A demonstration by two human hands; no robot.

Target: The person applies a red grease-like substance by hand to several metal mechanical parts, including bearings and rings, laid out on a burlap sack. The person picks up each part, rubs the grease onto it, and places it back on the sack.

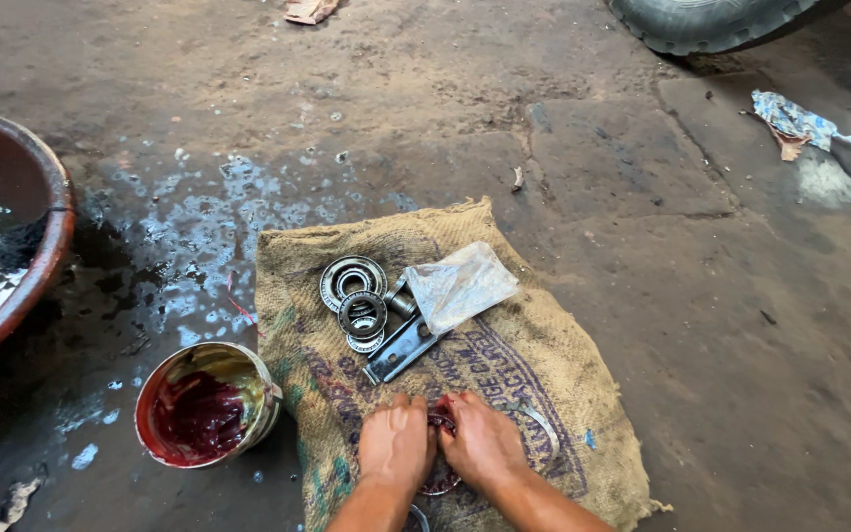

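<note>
Both hands [440,443] press a greasy round bearing [441,422] on coarse burlap sack [544,365]

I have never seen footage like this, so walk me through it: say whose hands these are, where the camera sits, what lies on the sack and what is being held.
There is no machine here. One camera, worn on a person's head, looks down at their own bare hands. The left hand and right hand meet over a small round part smeared with red grease; the hands hide most of it. They work on a burlap sack spread on a wet floor. Farther up the sack lie metal bearings, a flat metal bracket and a clear plastic bag. Beside the sack stands a tin of red grease; a large basin of dark liquid sits at left.
</note>
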